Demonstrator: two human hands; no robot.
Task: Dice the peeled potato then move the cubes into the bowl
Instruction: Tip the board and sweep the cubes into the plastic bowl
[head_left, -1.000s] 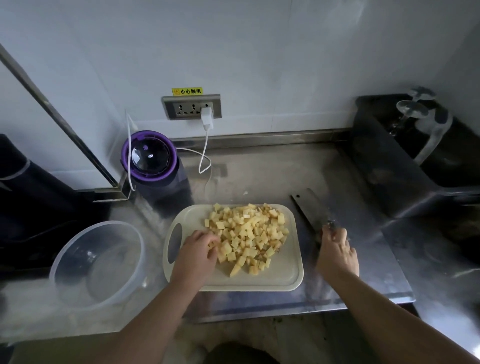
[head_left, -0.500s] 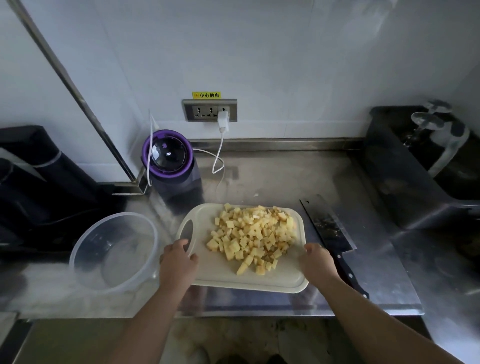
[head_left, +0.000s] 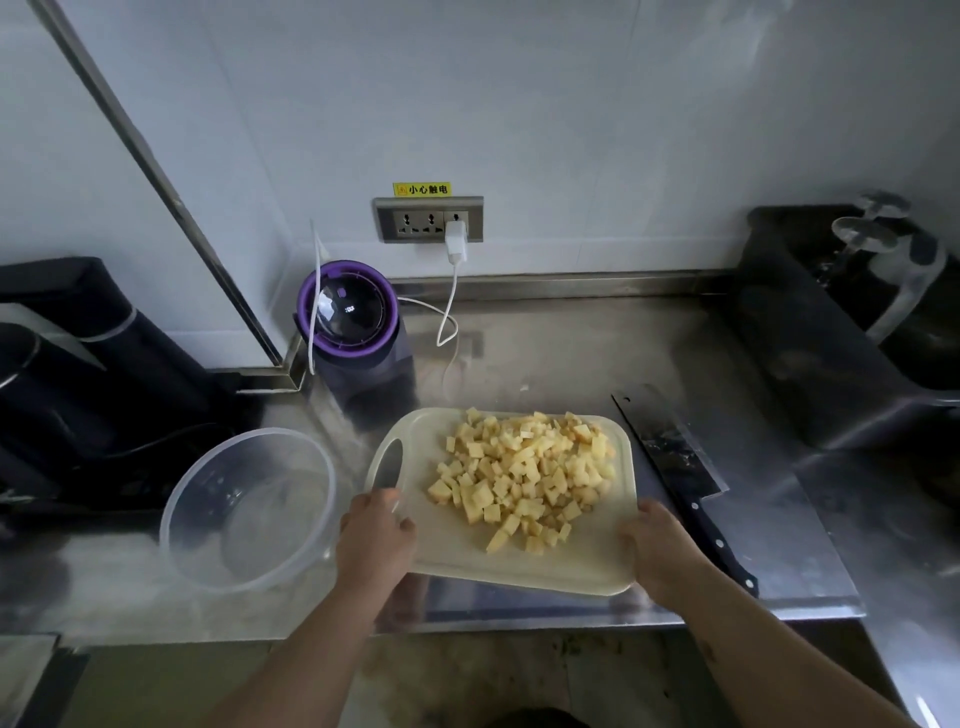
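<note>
1. The potato cubes (head_left: 524, 478) lie heaped on the cutting board (head_left: 457, 553), between the left grip (head_left: 376, 535) at its near-left corner and the right grip (head_left: 660, 551) at its near-right corner. Neither touches them.
2. The fingertips are hidden under the board's edge, and I cannot tell whether the board is clear of the surface (head_left: 571, 353).
3. Both grips are curled round the board's edge and hold it. The clear bowl (head_left: 174, 519) stands just left of the board, and the cleaver (head_left: 670, 457) lies just right of it.
</note>
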